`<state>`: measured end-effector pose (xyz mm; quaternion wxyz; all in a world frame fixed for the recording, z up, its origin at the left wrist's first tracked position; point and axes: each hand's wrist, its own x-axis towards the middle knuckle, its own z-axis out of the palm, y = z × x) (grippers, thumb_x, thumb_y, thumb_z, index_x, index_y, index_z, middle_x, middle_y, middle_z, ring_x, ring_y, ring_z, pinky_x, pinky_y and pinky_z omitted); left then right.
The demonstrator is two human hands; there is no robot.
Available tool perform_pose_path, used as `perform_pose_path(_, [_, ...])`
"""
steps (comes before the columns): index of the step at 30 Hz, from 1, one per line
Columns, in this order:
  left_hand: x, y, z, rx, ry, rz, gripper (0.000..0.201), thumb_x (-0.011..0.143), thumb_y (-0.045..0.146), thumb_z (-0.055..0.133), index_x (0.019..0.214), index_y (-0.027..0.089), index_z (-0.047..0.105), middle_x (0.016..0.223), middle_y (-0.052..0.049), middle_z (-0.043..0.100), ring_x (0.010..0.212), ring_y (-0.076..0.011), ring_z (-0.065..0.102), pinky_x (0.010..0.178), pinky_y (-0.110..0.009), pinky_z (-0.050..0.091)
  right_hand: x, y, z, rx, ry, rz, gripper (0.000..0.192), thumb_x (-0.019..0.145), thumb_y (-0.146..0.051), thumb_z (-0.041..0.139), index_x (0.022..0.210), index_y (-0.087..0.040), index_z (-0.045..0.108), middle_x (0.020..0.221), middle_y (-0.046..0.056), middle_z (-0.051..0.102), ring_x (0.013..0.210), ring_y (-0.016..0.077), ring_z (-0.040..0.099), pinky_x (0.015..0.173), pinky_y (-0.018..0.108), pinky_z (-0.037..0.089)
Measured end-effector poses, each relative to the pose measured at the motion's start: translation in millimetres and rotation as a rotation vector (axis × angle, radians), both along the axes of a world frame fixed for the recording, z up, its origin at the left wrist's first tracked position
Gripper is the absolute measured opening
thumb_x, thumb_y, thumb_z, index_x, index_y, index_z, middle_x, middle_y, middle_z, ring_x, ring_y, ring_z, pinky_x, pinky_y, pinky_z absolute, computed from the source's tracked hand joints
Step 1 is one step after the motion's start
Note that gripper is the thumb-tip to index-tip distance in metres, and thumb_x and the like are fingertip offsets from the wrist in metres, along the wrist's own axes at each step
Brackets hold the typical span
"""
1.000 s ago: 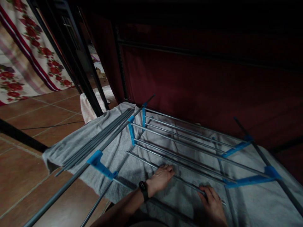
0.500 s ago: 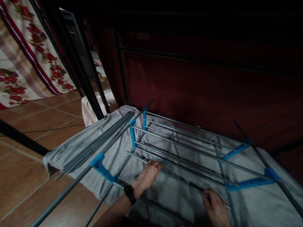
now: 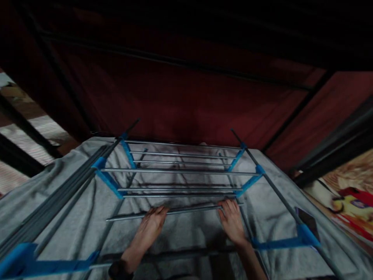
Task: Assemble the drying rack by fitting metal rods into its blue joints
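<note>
A loose grey metal tube (image 3: pixel 189 209) runs crosswise in front of me, just above or on the grey blanket. Near its left part, my left hand (image 3: pixel 153 221) has its fingers wrapped over it. My right hand (image 3: pixel 231 219) grips the same tube close to its right end. Ahead of both hands stands a partly assembled rack of grey tubes joined by blue plastic brackets (image 3: pixel 110 182). Several rungs (image 3: pixel 180 171) span its two sides. Closer to me, another blue bracket (image 3: pixel 284 243) sits on the right side pole, and a further tube (image 3: pixel 175 254) crosses below my wrists.
A bundle of loose tubes (image 3: pixel 55 194) lies along the left on the grey blanket (image 3: pixel 279 217). A phone-like dark slab (image 3: pixel 309 222) rests beside the right pole. Dark red fabric (image 3: pixel 180 105) and black bars close off the back. A colourful bag (image 3: pixel 355 206) is at far right.
My view has turned to the right, so the rack now faces me squarely. Both hands have stayed on the tube, which now lies nearer the rack's front rungs.
</note>
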<state>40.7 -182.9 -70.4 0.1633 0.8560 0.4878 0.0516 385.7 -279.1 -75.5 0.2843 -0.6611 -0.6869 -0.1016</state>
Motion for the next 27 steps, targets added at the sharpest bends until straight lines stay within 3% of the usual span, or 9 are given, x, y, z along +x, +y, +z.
perform_pose_path(11, [-0.4,4.8,11.3,0.122,-0.185,-0.01,0.04,0.1,0.025,0.038,0.119,0.022,0.074,0.116,-0.009,0.078,0.106,-0.0246,0.074,0.097,-0.04,0.059,5.2,20.8,39.5,0.054,0.04,0.009,0.02,0.099,-0.015,0.047,0.108,-0.026,0.062,0.109,0.004,0.069,0.111,0.0234,0.064,0.119,0.054,0.038])
perform_pose_path(19, [5.5,6.3,16.5,0.21,-0.276,0.002,0.037,0.101,0.034,0.042,0.113,0.024,0.075,0.106,-0.008,0.08,0.095,-0.0236,0.076,0.088,-0.036,0.062,14.4,38.0,56.0,0.092,0.038,0.02,0.025,0.1,-0.015,0.044,0.112,-0.024,0.063,0.116,0.007,0.07,0.118,0.0223,0.063,0.125,0.059,0.028])
perform_pose_path(27, [11.7,11.6,17.6,0.249,-0.261,0.011,0.038,0.101,0.035,0.042,0.114,0.024,0.076,0.108,-0.007,0.08,0.097,-0.0258,0.076,0.09,-0.039,0.062,20.8,43.2,62.8,0.098,0.034,-0.009,0.022,0.1,-0.016,0.045,0.109,-0.024,0.063,0.116,0.005,0.069,0.117,0.0218,0.063,0.126,0.059,0.025])
